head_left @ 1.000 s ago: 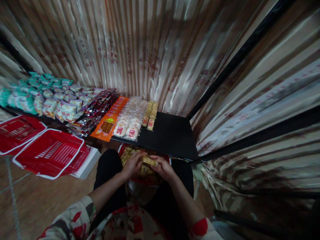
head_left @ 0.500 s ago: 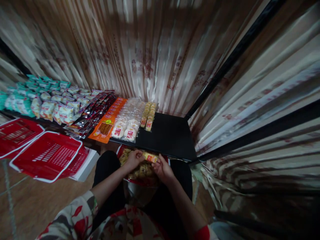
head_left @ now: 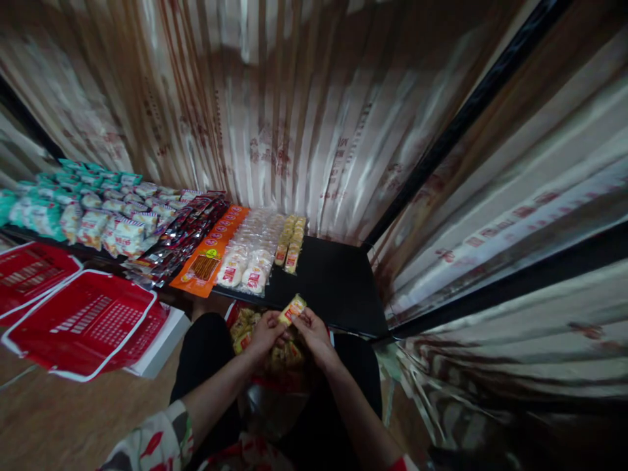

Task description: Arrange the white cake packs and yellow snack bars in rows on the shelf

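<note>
A small yellow packet [head_left: 293, 310] with a red label is held in the air just off the near edge of the black shelf [head_left: 338, 281], tilted so that its far end points up toward the shelf's right part. The left hand [head_left: 267, 332] pinches its lower left end, and the right hand [head_left: 314, 333] has thumb and fingertips closed on its right side; some fingers are hidden underneath. The two-sided pinch probably keeps the soft wrapper steady, and it leaves the label uncovered, facing up. Below the hands, by the shelf's near edge, many loose packets [head_left: 289, 355] lie heaped between the person's knees, seemingly there for an easy reach. On the shelf, just left of its bare right part, two short rows of yellow packs [head_left: 292, 243] run front to back, perhaps lined up so each stays visible. Further left along the shelf come clear packs of white rounds [head_left: 248, 252], an orange packet [head_left: 210, 252], overlapping dark packets [head_left: 189, 226], white bags [head_left: 122, 232] and green bags [head_left: 39, 212], apparently grouped by kind. Red baskets [head_left: 93, 314] and a white box [head_left: 164, 340] sit below the shelf's left half, and a striped curtain [head_left: 294, 98] hangs behind it.
</note>
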`<control>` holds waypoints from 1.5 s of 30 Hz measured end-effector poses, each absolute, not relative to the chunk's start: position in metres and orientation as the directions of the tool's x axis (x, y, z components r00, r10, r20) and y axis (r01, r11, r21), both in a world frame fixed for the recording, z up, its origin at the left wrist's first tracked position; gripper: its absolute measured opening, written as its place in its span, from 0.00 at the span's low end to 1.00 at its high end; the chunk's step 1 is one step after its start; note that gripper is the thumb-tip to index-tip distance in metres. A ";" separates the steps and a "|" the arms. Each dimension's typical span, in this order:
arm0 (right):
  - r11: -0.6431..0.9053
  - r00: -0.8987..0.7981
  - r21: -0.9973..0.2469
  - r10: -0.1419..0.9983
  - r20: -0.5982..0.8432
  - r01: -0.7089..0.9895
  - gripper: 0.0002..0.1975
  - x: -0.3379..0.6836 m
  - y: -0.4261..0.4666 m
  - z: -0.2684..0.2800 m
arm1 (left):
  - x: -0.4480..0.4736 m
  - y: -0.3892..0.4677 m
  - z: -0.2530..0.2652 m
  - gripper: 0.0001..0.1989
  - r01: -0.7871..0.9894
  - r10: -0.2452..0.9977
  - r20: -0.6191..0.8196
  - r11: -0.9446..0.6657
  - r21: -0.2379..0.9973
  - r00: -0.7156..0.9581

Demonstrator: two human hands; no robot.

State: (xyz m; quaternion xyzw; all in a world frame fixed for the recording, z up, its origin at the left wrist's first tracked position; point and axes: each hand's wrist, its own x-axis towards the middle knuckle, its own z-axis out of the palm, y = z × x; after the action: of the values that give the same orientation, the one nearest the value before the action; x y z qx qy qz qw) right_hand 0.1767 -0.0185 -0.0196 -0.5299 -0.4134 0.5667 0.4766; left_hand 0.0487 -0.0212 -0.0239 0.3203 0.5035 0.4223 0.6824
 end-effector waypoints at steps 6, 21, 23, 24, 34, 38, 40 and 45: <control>-0.093 0.071 -0.994 0.993 -0.089 0.055 0.14 0.180 0.007 -0.022 | 0.049 -0.015 -0.030 0.13 -0.142 0.914 -0.405 0.398 0.906 -0.020; 0.006 0.208 -0.917 0.973 0.097 0.399 0.12 0.157 0.083 -0.012 | 0.055 0.026 -0.035 0.20 -0.171 0.982 -0.182 0.171 0.970 -0.051; 0.009 0.212 -0.895 0.970 0.116 0.447 0.14 0.153 0.090 -0.012 | 0.057 0.035 -0.032 0.21 -0.210 0.982 -0.183 0.171 0.963 -0.039; 0.006 0.216 -0.880 0.969 0.123 0.475 0.15 0.152 0.093 -0.012 | 0.058 0.038 -0.030 0.21 -0.229 0.983 -0.180 0.168 0.959 -0.032; 0.066 0.183 -0.880 0.968 0.170 0.471 0.20 0.145 0.110 -0.025 | 0.063 0.065 -0.035 0.23 -0.193 0.989 -0.137 0.124 0.973 -0.056; 0.124 0.153 -0.870 0.963 0.222 0.478 0.19 0.146 0.107 -0.030 | 0.066 0.070 -0.046 0.22 -0.163 0.991 -0.110 0.096 0.982 -0.076; 0.145 0.140 -0.862 0.960 0.240 0.487 0.19 0.145 0.104 -0.031 | 0.068 0.072 -0.050 0.22 -0.153 0.991 -0.106 0.092 0.984 -0.083; 0.210 0.145 -0.814 0.930 0.337 0.542 0.19 0.150 0.092 -0.034 | 0.069 0.071 -0.050 0.22 -0.117 0.994 -0.076 0.066 0.991 -0.081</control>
State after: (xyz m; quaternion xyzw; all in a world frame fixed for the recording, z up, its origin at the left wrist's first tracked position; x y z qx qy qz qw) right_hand 0.1496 0.0925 -0.0345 -0.5935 -0.6202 0.2067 0.4695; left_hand 0.0690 0.0713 -0.0498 0.4305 0.5091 0.5306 0.5234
